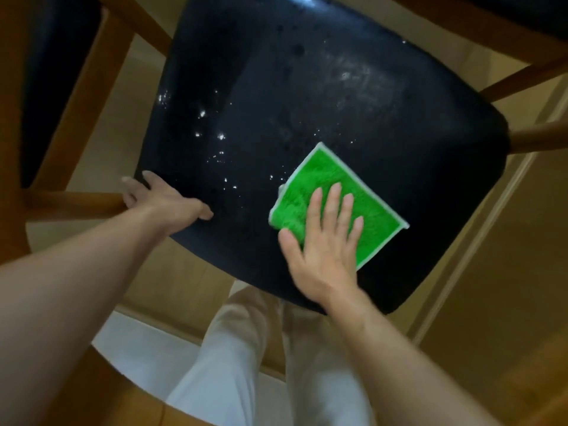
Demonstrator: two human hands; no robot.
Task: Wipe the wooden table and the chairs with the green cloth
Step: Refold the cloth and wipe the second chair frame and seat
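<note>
A chair with a black padded seat [307, 103] and wooden frame fills the view. The folded green cloth [335, 186], edged in white, lies flat on the seat's near right part. My right hand [325, 241] presses on the cloth with straight, spread fingers. My left hand [159, 201] grips the seat's left edge, thumb on top and fingers curled round the rim by a wooden rail [73, 204]. Small pale specks and droplets [215, 139] dot the seat left of the cloth.
A second black-seated chair [55, 72] stands at the left. More wooden frame parts [534, 139] jut out at the right and top. My legs in light trousers [246, 358] stand on a tan floor below the seat.
</note>
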